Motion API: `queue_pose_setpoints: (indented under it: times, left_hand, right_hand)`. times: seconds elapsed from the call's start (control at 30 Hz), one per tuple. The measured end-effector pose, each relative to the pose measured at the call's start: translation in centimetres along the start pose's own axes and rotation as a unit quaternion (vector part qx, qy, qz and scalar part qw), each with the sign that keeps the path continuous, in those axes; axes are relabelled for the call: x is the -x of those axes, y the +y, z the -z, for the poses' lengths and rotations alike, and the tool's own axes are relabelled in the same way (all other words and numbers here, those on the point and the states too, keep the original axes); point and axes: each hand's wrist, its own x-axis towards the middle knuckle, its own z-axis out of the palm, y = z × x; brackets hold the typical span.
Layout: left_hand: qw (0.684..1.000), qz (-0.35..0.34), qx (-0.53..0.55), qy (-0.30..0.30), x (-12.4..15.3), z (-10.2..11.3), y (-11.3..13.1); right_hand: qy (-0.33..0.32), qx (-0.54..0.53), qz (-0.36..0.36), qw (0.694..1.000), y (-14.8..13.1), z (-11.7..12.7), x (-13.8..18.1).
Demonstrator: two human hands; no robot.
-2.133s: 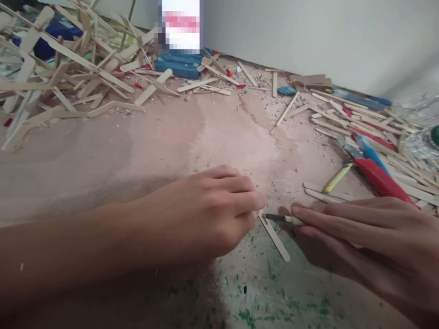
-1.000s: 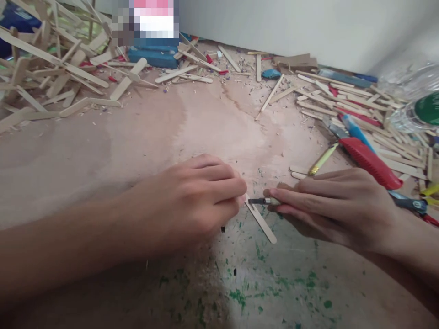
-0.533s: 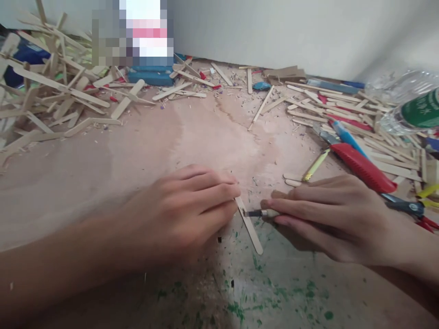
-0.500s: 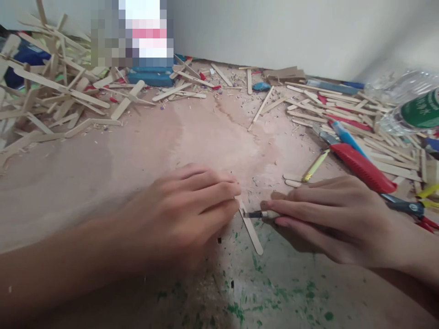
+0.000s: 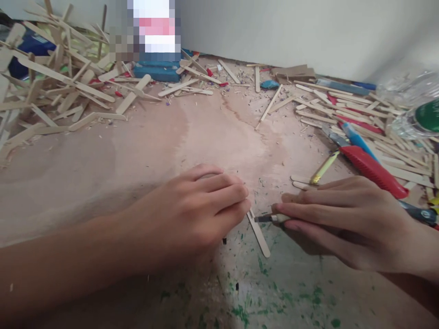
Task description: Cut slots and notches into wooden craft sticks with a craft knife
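Note:
My left hand lies knuckles-up on the worn board, fingers curled, their tips pressing down the upper end of a flat wooden craft stick. The stick runs diagonally down to the right from under those fingertips. My right hand is closed round a small craft knife, and the knife's dark blade tip rests against the stick's right edge, just right of my left fingertips.
A big heap of wooden sticks fills the back left. More sticks, a red utility knife, a blue pen and a clear bottle crowd the right. A blue box stands at the back by the wall.
The blade has been worked along the stick's edge near my left fingertips, shifting slightly back and forth. Both hands keep their grips; the view has shifted a little.

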Motion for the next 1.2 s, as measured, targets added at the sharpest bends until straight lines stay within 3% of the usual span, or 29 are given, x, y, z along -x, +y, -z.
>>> queue_pose_setpoints:
  times: [0.6, 0.87, 1.1, 1.2]
  left_hand:
    - [1.000, 0.010, 0.014, 0.012, -0.10, 0.02, -0.02]
    - [1.000, 0.003, 0.006, 0.012, -0.21, 0.08, -0.23]
    - [1.000, 0.002, 0.005, 0.006, -0.24, 0.35, -0.18]
    - [1.000, 0.001, 0.002, 0.007, -0.27, 0.37, -0.16]
  right_hand:
    - [0.002, 0.054, -0.009, 0.999, 0.09, -0.17, -0.20]
    - [-0.012, 0.003, 0.018, 1.000, 0.22, 0.09, -0.13]
    - [-0.007, 0.013, -0.002, 1.000, 0.07, 0.36, -0.21]
    - [-0.016, -0.033, 0.004, 0.999, 0.08, 0.34, -0.12]
